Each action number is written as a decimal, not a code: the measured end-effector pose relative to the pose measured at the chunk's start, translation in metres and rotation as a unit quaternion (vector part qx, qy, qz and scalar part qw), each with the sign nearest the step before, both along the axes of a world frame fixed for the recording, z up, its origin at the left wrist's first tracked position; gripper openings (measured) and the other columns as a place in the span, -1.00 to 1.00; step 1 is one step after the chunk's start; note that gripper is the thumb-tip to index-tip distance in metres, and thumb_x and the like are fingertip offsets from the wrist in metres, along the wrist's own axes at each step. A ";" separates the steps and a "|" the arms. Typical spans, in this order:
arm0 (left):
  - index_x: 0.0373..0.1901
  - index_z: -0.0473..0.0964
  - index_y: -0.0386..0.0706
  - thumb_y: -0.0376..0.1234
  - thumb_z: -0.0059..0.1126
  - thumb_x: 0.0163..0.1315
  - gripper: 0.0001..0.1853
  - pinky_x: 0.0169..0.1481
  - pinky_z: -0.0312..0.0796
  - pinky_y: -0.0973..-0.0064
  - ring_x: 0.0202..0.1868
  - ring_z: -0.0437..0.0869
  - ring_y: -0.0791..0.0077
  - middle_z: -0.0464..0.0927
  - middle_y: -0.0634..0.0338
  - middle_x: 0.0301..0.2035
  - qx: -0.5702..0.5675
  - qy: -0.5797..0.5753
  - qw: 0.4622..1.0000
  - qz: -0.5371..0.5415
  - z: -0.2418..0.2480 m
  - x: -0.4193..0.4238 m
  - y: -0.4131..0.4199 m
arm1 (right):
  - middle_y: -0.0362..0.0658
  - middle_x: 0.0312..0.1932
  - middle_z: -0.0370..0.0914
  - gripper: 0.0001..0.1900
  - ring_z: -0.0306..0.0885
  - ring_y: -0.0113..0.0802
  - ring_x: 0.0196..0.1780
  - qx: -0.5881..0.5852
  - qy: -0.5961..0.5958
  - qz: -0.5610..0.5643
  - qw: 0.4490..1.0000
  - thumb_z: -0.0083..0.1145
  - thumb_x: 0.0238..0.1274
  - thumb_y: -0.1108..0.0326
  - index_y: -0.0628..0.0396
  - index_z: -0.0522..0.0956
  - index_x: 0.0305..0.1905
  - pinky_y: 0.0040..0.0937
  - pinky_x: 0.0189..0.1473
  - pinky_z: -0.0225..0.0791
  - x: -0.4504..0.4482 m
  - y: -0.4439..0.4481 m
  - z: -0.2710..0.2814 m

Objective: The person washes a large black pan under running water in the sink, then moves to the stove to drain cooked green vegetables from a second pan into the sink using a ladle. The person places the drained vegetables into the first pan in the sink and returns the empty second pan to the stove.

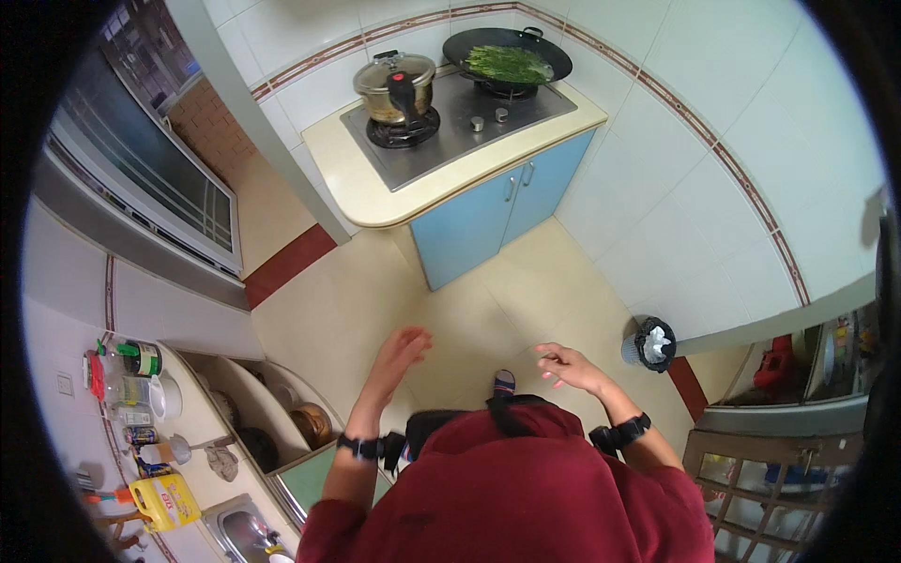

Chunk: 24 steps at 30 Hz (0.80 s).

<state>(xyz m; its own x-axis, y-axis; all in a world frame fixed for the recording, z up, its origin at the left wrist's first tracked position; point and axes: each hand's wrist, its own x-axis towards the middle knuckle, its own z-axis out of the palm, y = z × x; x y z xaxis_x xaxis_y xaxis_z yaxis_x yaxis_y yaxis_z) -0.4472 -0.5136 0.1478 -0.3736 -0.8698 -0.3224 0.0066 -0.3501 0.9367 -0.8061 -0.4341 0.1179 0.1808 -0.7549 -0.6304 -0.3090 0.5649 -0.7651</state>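
Both my hands hang in the air over the tiled floor, apart from each other and holding nothing. My left hand (403, 357) has its fingers bent a little. My right hand (565, 366) is spread loosely, thumb and fingers apart. Ahead stands a counter with a steel gas stove (461, 134). A lidded pressure cooker (380, 105) with a black handle sits on its left burner. On the right burner a black wok (454, 51) contains green leafy vegetables (508, 65). Two knobs (489, 119) lie between the burners.
Blue cabinet doors (486, 211) front the stove counter. A lined bin (651, 343) stands by the right wall. At left are bottles (146, 359), a yellow jug (165, 501), a steel sink (243, 528) and an open cabinet with pots (310, 424). A sliding door (151, 141) is at upper left.
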 end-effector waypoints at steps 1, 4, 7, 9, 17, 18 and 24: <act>0.12 0.39 -0.22 -0.15 0.05 0.40 -0.59 0.08 0.39 0.50 0.03 0.54 0.44 0.53 0.15 -0.02 -0.030 -0.015 0.999 -0.028 0.000 -0.032 -0.025 | -0.04 0.07 0.49 -0.44 0.55 -0.39 -0.07 -0.007 -0.003 -0.020 1.000 0.07 0.37 0.13 0.10 0.27 0.36 -0.40 -0.20 0.54 -0.023 0.000 0.003; 0.16 0.37 -0.19 -0.20 0.11 0.36 -0.59 0.03 0.44 0.49 0.01 0.55 0.46 0.54 0.14 -0.02 -0.221 -0.124 0.963 -0.088 0.001 -0.122 -0.100 | -0.05 0.09 0.49 -0.46 0.56 -0.38 -0.04 -0.019 -0.017 -0.072 0.997 0.05 0.38 0.17 0.09 0.27 0.36 -0.40 -0.19 0.54 -0.081 -0.008 0.010; 0.18 0.36 -0.17 -0.22 0.15 0.33 -0.55 0.02 0.45 0.50 0.01 0.55 0.48 0.54 0.14 -0.02 -0.249 -0.137 0.953 -0.107 0.001 -0.199 -0.188 | -0.06 0.09 0.50 -0.48 0.56 -0.36 -0.03 -0.036 -0.036 -0.112 0.992 0.04 0.38 0.21 0.09 0.28 0.36 -0.40 -0.18 0.53 -0.121 -0.027 0.009; 0.18 0.35 -0.20 -0.19 0.16 0.31 -0.52 0.02 0.45 0.51 0.00 0.54 0.49 0.54 0.14 -0.02 -0.166 -0.100 0.977 -0.090 -0.004 -0.244 -0.248 | -0.07 0.08 0.50 -0.50 0.56 -0.36 -0.03 -0.040 -0.048 -0.133 0.989 0.04 0.39 0.23 0.10 0.29 0.36 -0.41 -0.18 0.52 -0.139 -0.041 0.005; 0.12 0.39 -0.34 0.00 0.25 0.11 -0.31 0.25 0.33 0.21 0.16 0.43 -0.05 0.37 -0.21 0.11 -0.324 -0.389 0.861 0.048 -0.036 -0.348 -0.451 | -0.08 0.05 0.52 -0.52 0.58 -0.38 -0.05 -0.089 0.000 -0.174 0.981 0.05 0.40 0.25 0.10 0.31 0.34 -0.45 -0.18 0.50 -0.250 -0.133 0.040; 0.11 0.40 -0.34 -0.01 0.25 0.11 -0.32 0.24 0.33 0.21 0.16 0.43 -0.05 0.38 -0.22 0.11 -0.309 -0.448 0.838 0.041 -0.037 -0.353 -0.472 | -0.07 0.05 0.52 -0.52 0.57 -0.39 -0.06 -0.087 -0.007 -0.199 0.976 0.05 0.40 0.25 0.11 0.31 0.34 -0.47 -0.17 0.49 -0.266 -0.146 0.054; 0.06 0.44 -0.32 0.08 0.07 0.23 -0.36 0.05 0.45 0.13 -0.04 0.61 -0.02 0.60 -0.12 -0.12 -0.306 -0.635 0.709 -0.018 -0.051 -0.366 -0.544 | -0.05 0.06 0.50 -0.55 0.53 -0.41 -0.07 -0.129 0.057 -0.225 0.964 -0.01 0.39 0.35 0.17 0.32 0.33 -0.48 -0.13 0.48 -0.343 -0.256 0.123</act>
